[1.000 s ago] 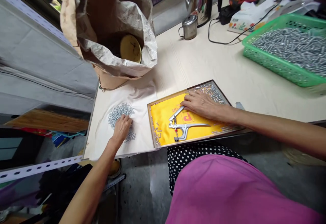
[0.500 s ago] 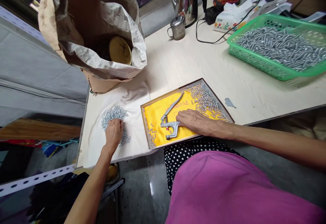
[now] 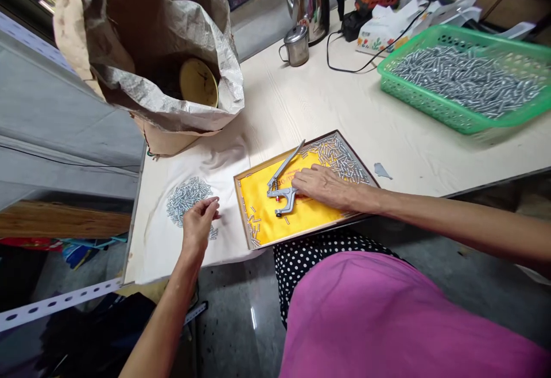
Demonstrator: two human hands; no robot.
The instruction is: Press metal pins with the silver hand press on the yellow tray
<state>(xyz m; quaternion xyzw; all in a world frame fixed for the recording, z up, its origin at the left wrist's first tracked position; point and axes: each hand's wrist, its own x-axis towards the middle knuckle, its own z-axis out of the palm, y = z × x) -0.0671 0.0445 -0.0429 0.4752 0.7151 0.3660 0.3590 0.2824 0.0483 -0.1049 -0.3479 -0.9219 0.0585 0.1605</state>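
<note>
My right hand [image 3: 322, 187] is closed around one handle of a pair of grey hand pliers [image 3: 289, 195]. The pliers have a spring and a C-shaped jaw; their other handle points up and away, so the jaw stands apart. They are over a shallow tray [image 3: 241, 213] lined with yellow cloth [image 3: 258, 194]. Over the white cloth [image 3: 159, 254], my left hand [image 3: 198, 220] pinches thumb and fingers together; whatever is between them is too small to make out. Just beyond it lies a pile of small silvery metal pieces [image 3: 185, 197], partly covered by the hand.
Small metal pins [image 3: 344, 163] are heaped in the tray's far right corner. A green basket [image 3: 434, 111] of similar pieces stands at the right. A large paper sack [image 3: 185, 123] occupies the back left. Behind are a metal cup [image 3: 297, 48], a kettle [image 3: 316, 5] and a black cord [image 3: 344, 70].
My left hand has lifted off the pile and shifted right, toward the tray, with its fingertips pinched. The right hand and pliers have moved slightly up within the tray.
</note>
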